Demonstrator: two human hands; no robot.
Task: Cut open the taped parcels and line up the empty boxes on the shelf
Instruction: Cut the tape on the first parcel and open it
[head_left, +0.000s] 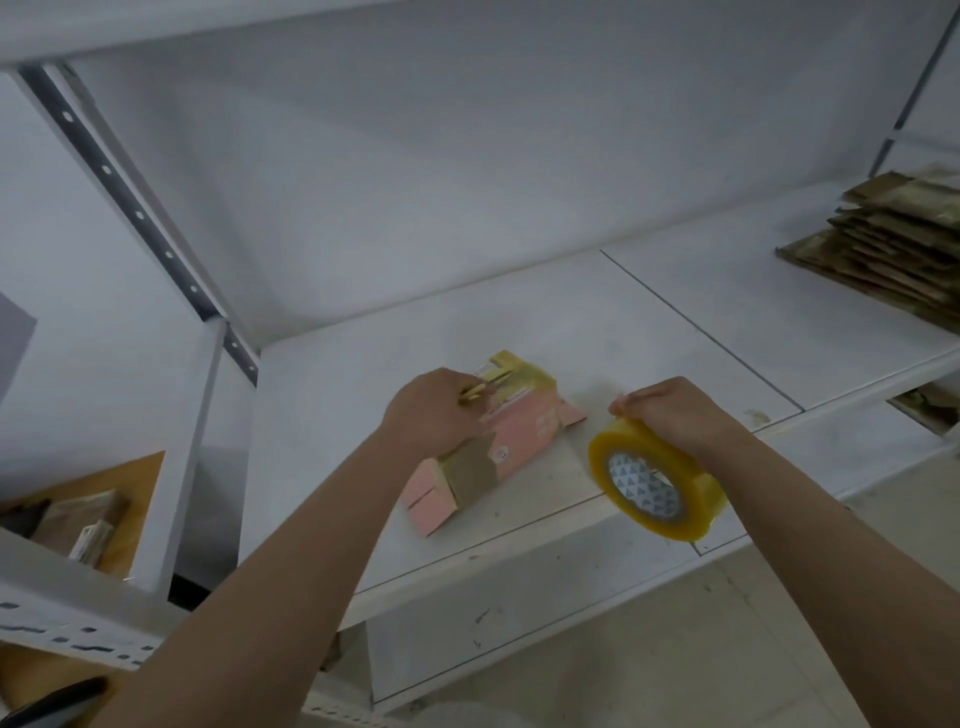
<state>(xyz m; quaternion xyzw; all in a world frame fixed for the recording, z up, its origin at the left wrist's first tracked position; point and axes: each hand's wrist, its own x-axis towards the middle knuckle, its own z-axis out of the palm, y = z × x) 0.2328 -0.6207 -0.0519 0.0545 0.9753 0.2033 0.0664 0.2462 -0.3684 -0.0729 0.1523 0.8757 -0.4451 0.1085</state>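
Observation:
A pink cardboard parcel (511, 439) lies on the white shelf (649, 322), wrapped with brown tape near its front end and yellowish tape at its far end. My left hand (434, 410) rests over the parcel and grips a small yellow tool (480, 391), probably scissors, whose tip points at the taped far end. To the right, my right hand (670, 410) grips a large roll of yellowish clear tape (654, 486), held on edge above the shelf's front edge.
A stack of flattened brown cardboard (888, 244) lies at the shelf's far right. A lower-left shelf holds a wooden board with brown packets (78, 519). A perforated metal upright (140, 208) stands at the left. The shelf above (208, 26) overhangs.

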